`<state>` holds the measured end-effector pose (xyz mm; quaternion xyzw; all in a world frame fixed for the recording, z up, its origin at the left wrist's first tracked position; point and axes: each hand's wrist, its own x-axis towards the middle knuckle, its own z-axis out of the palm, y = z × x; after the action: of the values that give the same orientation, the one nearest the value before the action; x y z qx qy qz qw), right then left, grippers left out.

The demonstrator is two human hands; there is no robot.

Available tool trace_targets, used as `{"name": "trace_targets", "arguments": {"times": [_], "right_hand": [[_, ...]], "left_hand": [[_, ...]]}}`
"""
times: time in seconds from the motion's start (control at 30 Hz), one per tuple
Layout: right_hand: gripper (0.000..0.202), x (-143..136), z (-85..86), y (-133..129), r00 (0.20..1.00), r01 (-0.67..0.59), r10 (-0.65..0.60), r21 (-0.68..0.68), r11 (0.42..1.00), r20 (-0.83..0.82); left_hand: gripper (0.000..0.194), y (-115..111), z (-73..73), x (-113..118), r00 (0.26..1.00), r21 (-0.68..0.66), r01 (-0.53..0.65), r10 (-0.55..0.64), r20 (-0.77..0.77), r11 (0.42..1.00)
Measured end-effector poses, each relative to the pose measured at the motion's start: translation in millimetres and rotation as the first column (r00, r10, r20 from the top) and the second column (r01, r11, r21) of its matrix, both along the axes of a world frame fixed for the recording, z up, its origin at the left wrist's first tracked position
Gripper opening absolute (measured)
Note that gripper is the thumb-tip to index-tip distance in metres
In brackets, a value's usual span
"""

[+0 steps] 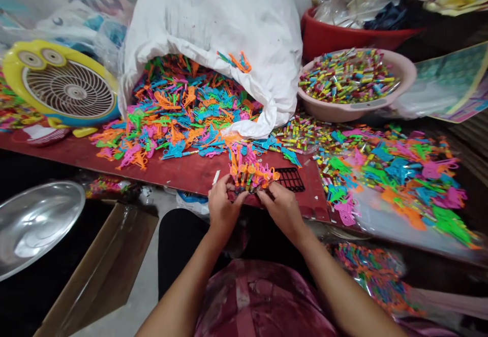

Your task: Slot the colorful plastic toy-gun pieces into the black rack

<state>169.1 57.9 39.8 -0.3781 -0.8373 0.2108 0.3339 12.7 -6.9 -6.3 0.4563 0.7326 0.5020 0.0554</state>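
Observation:
A cluster of pink and orange plastic pieces stands upright at the front edge of the red table, between my hands. My left hand is closed at the cluster's lower left, thumb and fingers on its base. At the lower right, my right hand pinches the base of the same cluster. Just behind the right fingers lies a black plastic grid, partly hidden by the pieces. Small dark parts show at the cluster's base between the thumbs, too small to make out.
A white sack spills colourful plastic pieces onto the red table. A yellow fan stands left. A pink basin and loose pieces lie right. A metal bowl and cardboard box are lower left.

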Motion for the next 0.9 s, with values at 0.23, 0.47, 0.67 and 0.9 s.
{"name": "trace_targets", "arguments": {"times": [0.23,0.47,0.67,0.9], "right_hand": [[0.028,4.9,-7.1,7.5,0.999,0.0,-0.012,-0.23,0.973,-0.049],[0.026,2.2,-2.7,8.3,0.999,-0.049,0.05,-0.152,0.987,0.001],[0.027,-1.5,-0.4,6.2,0.995,-0.042,0.042,0.001,0.999,0.095],[0.029,-1.5,5.7,14.3,0.988,-0.07,0.074,-0.034,0.997,0.138]], "left_hand": [[0.059,-2.7,1.0,-2.8,0.999,-0.011,0.041,-0.041,-0.006,0.999],[0.056,-2.4,3.1,-1.9,0.999,-0.017,0.03,-0.03,0.03,0.999],[0.056,-2.8,4.5,-2.3,0.999,-0.033,0.035,-0.034,0.016,0.999],[0.053,-5.0,8.5,-4.3,0.998,-0.057,0.07,-0.071,-0.001,0.996]]}}
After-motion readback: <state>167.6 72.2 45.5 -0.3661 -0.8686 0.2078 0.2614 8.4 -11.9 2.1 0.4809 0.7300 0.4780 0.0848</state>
